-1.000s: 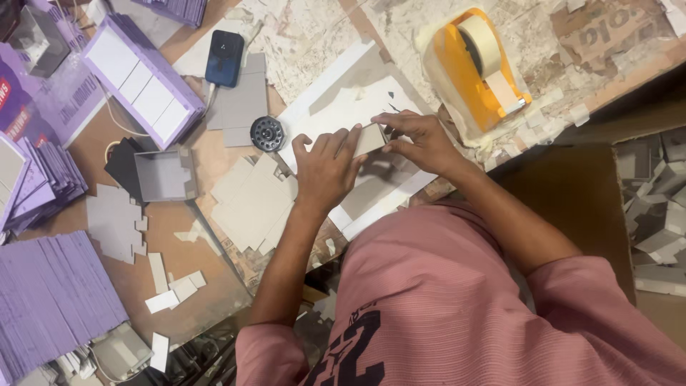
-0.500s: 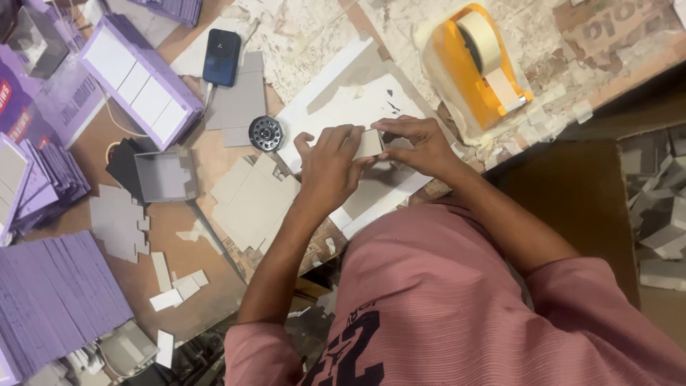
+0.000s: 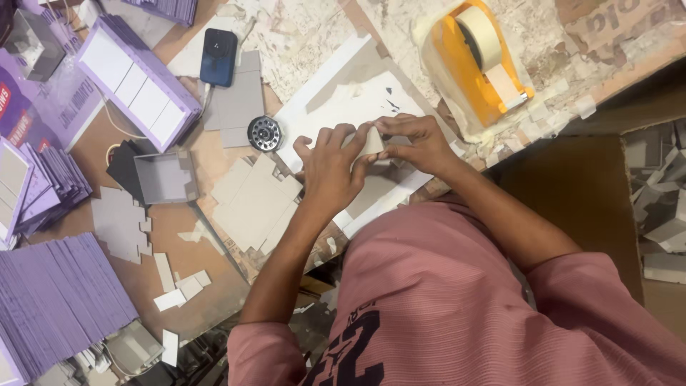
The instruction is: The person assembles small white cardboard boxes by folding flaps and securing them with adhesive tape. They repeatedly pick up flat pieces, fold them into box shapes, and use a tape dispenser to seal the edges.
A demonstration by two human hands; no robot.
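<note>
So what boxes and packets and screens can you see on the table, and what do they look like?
Purple box: upper left, long, flat, with white panels.
Purple sheets: lower left, a thick flat stack.
Grey tray: left of the hands, small, open, square.
Phone: top, dark blue, rectangular, screen not showing.
Tape dispenser: upper right, orange, with a cream roll.
Pale card piece: pinched between left hand and right hand.

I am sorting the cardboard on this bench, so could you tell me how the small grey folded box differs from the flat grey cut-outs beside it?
The small grey box is folded up with standing walls and an open top; the flat grey cut-outs lie unfolded on the table. The box is one piece, the cut-outs overlap in a loose pile. The cut-outs spread wider than the box. Both look like the same plain grey board. Neither hand touches them: the left hand and right hand hold a small pale piece.
</note>
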